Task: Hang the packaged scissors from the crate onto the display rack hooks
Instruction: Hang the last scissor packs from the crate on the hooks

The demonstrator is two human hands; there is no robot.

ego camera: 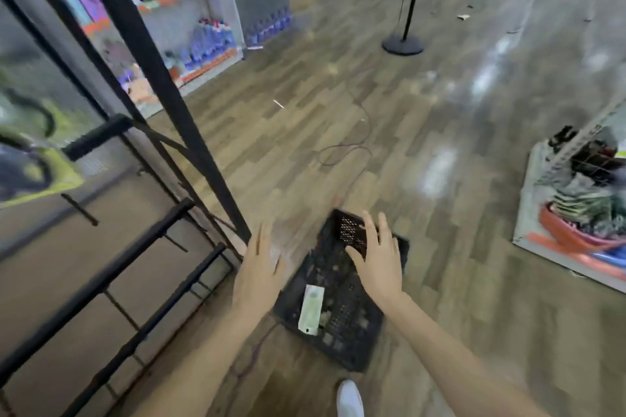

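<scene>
A black plastic crate (342, 338) sits on the wooden floor below me. One pale green-and-white scissors package (310, 310) lies inside it near the left wall. My left hand (259, 269) hovers over the crate's left edge, fingers spread and empty. My right hand (377, 257) is stretched out above the crate's far end, fingers straight, holding nothing. The black display rack (142, 288) with its bars and hooks stands at the left. Blurred packages with green cards (37, 162) hang on it at the far left.
Store shelves with bottles (203, 41) stand at the back left. A black round-based stand (403, 41) is on the floor ahead. A cable (342, 152) loops across the floor. A low shelf with goods (582, 200) is at the right. My white shoe (350, 398) is beside the crate.
</scene>
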